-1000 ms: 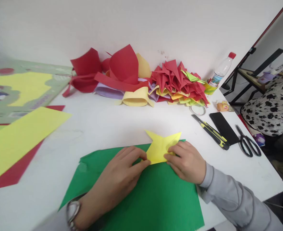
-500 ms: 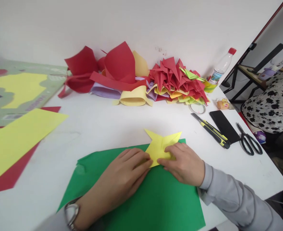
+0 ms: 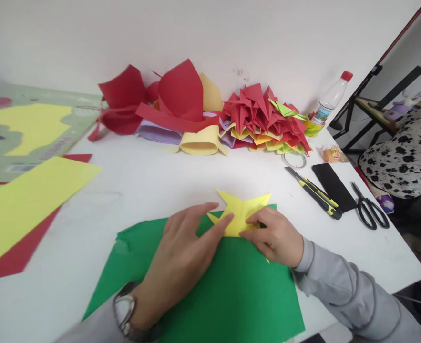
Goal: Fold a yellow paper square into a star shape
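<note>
A folded yellow paper shape (image 3: 239,212) with pointed tips lies on the far edge of a green sheet (image 3: 228,295) on the white table (image 3: 153,186). My left hand (image 3: 183,252) rests flat on its left side, fingers stretched out and pressing the paper down. My right hand (image 3: 276,238) has its fingers curled and pinches the shape's right part. A wristwatch (image 3: 124,309) is on my left wrist.
Stacked yellow and red sheets (image 3: 24,209) lie at left. A pile of folded red, yellow and lilac papers (image 3: 210,119) lines the wall. At right are a tape roll (image 3: 293,159), utility knife (image 3: 313,193), black phone (image 3: 333,186), scissors (image 3: 369,207) and bottle (image 3: 330,100).
My left hand has slid forward and flattened, its fingers spreading over the yellow shape's left side. A small yellow tip now shows beside it. My right hand stays put.
</note>
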`<control>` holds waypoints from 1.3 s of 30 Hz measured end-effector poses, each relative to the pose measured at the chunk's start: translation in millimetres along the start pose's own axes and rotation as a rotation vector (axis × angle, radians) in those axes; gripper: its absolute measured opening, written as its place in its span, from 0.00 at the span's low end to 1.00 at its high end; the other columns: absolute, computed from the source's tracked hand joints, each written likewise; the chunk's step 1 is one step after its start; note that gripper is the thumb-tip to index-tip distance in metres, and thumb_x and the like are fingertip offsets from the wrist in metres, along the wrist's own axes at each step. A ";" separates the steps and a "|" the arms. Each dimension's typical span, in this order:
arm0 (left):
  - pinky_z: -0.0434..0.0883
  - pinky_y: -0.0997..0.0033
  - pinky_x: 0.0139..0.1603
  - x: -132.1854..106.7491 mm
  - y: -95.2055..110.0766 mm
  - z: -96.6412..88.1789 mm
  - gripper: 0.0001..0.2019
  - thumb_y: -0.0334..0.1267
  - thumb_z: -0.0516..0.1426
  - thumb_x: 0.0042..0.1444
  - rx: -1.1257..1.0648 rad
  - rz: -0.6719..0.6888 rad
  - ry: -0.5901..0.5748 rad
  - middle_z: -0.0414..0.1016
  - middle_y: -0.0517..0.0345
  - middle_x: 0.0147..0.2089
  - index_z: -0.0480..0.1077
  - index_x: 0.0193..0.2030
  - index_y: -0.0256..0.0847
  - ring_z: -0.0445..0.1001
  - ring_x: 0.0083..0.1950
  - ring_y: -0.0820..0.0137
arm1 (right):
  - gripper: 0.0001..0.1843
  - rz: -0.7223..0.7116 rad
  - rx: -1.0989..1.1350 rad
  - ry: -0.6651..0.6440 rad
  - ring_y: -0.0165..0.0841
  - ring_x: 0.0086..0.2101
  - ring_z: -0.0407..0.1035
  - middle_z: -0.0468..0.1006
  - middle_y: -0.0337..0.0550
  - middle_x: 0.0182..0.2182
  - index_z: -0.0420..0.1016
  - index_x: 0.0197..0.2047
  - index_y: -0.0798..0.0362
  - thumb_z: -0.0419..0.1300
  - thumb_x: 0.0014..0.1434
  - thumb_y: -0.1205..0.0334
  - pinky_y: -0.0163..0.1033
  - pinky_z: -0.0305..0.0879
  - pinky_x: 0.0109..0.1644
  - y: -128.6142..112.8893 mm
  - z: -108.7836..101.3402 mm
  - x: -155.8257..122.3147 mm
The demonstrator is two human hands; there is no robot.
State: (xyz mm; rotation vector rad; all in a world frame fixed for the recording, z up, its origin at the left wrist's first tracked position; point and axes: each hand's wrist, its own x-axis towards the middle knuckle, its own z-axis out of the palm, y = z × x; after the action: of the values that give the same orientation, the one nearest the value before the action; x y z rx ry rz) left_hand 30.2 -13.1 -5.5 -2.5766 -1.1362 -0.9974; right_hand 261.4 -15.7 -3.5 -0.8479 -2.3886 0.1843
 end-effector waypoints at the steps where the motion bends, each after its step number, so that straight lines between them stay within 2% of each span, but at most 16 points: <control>1: 0.72 0.55 0.48 1.5 2.3 -1.8 0.09 0.31 0.53 0.64 -0.002 0.080 -0.004 0.74 0.46 0.50 0.72 0.47 0.41 0.73 0.49 0.59 | 0.11 -0.020 -0.039 0.001 0.35 0.36 0.67 0.76 0.49 0.36 0.79 0.41 0.54 0.54 0.66 0.68 0.41 0.69 0.40 -0.6 -0.6 -0.1; 3: 0.71 0.58 0.49 4.9 5.8 -3.9 0.07 0.31 0.53 0.65 -0.055 0.185 -0.032 0.77 0.50 0.46 0.73 0.42 0.39 0.73 0.47 0.61 | 0.11 -0.067 -0.104 0.008 0.35 0.35 0.67 0.77 0.49 0.36 0.79 0.40 0.56 0.54 0.66 0.68 0.41 0.69 0.40 -2.6 -1.8 0.6; 7: 0.71 0.58 0.50 11.0 7.5 -2.9 0.07 0.29 0.53 0.65 -0.061 0.254 -0.093 0.79 0.54 0.41 0.73 0.42 0.37 0.74 0.45 0.62 | 0.13 -0.144 -0.204 0.022 0.35 0.34 0.68 0.78 0.48 0.30 0.78 0.38 0.60 0.52 0.68 0.71 0.39 0.69 0.39 -8.8 -3.0 5.0; 12: 0.72 0.58 0.47 15.3 7.7 0.2 0.13 0.24 0.49 0.64 0.061 0.385 -0.129 0.78 0.50 0.37 0.74 0.37 0.34 0.74 0.39 0.63 | 0.15 -0.134 -0.220 0.027 0.35 0.32 0.67 0.76 0.46 0.27 0.77 0.35 0.59 0.50 0.68 0.73 0.39 0.67 0.37 -13.2 -2.6 7.7; 15: 0.72 0.58 0.43 16.3 8.6 2.3 0.16 0.24 0.47 0.64 0.140 0.443 -0.123 0.77 0.50 0.34 0.74 0.33 0.35 0.72 0.36 0.63 | 0.12 -0.102 -0.195 0.015 0.37 0.33 0.67 0.76 0.47 0.29 0.76 0.36 0.58 0.53 0.67 0.66 0.41 0.66 0.37 -13.2 -2.0 6.7; 18: 0.73 0.58 0.41 17.1 8.8 3.5 0.16 0.23 0.46 0.64 0.175 0.456 -0.109 0.76 0.49 0.32 0.74 0.32 0.34 0.72 0.34 0.63 | 0.11 -0.047 -0.215 0.000 0.38 0.34 0.67 0.76 0.48 0.31 0.76 0.37 0.58 0.56 0.66 0.61 0.43 0.65 0.37 -14.7 -0.8 6.5; 21: 0.73 0.58 0.38 17.8 9.5 1.9 0.17 0.23 0.46 0.63 0.164 0.452 -0.078 0.76 0.49 0.31 0.74 0.32 0.34 0.72 0.33 0.63 | 0.09 -0.015 -0.288 0.030 0.36 0.33 0.66 0.75 0.46 0.30 0.76 0.36 0.57 0.55 0.66 0.67 0.42 0.62 0.36 -19.5 0.4 8.3; 25: 0.72 0.57 0.43 17.2 14.4 -4.0 0.15 0.23 0.47 0.63 0.102 0.428 -0.025 0.78 0.48 0.36 0.74 0.35 0.34 0.73 0.38 0.61 | 0.15 -0.062 -0.401 0.114 0.34 0.31 0.65 0.74 0.43 0.26 0.75 0.29 0.55 0.53 0.66 0.73 0.41 0.59 0.34 -27.3 0.6 11.7; 28: 0.72 0.58 0.43 16.0 18.6 -7.7 0.13 0.24 0.48 0.63 0.083 0.391 -0.012 0.78 0.48 0.38 0.74 0.38 0.34 0.74 0.41 0.61 | 0.17 -0.096 -0.425 0.135 0.33 0.31 0.64 0.72 0.42 0.24 0.73 0.25 0.55 0.53 0.65 0.74 0.41 0.58 0.34 -30.8 0.4 13.2; 32: 0.71 0.61 0.38 16.0 20.8 -9.1 0.15 0.24 0.47 0.64 0.088 0.383 0.021 0.77 0.51 0.33 0.73 0.35 0.36 0.73 0.37 0.63 | 0.19 -0.079 -0.393 0.164 0.32 0.30 0.63 0.70 0.41 0.22 0.71 0.23 0.54 0.52 0.65 0.75 0.42 0.56 0.33 -33.0 0.3 13.8; 36: 0.70 0.61 0.38 16.1 22.1 -8.4 0.15 0.24 0.46 0.64 0.068 0.404 0.073 0.77 0.51 0.32 0.72 0.33 0.36 0.73 0.36 0.64 | 0.20 -0.076 -0.384 0.178 0.32 0.28 0.62 0.68 0.40 0.20 0.69 0.21 0.54 0.51 0.64 0.76 0.42 0.54 0.32 -36.1 0.4 13.4; 39: 0.70 0.61 0.38 15.3 22.3 -6.8 0.14 0.24 0.47 0.63 0.040 0.379 0.047 0.77 0.51 0.32 0.73 0.34 0.36 0.73 0.36 0.63 | 0.21 -0.083 -0.399 0.164 0.31 0.26 0.59 0.67 0.39 0.20 0.67 0.20 0.54 0.50 0.64 0.75 0.42 0.52 0.32 -36.0 1.5 12.4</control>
State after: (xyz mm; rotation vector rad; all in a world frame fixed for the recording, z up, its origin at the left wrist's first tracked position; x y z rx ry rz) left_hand 49.8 -22.1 12.0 -2.5832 -0.6123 -0.9262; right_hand 233.7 -36.4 12.6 -0.8974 -2.3317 -0.3929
